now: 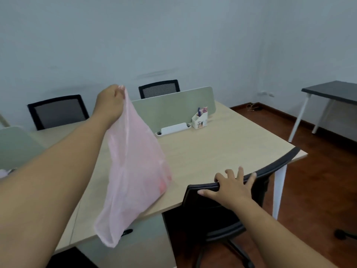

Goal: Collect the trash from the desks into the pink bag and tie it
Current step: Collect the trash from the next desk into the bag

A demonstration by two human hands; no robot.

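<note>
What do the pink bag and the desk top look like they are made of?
Pink bag: thin plastic film, it seems; it is translucent, creased and hangs limp from the left hand. Desk: probably a matte wood-look laminate board; pale, with faint straight grain and no shine, though real wood cannot be ruled out.

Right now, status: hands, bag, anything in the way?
Left hand pinching pink bag by its top, bag hanging over desk. Right hand resting on chair back. Chair stands against desk edge.
</note>
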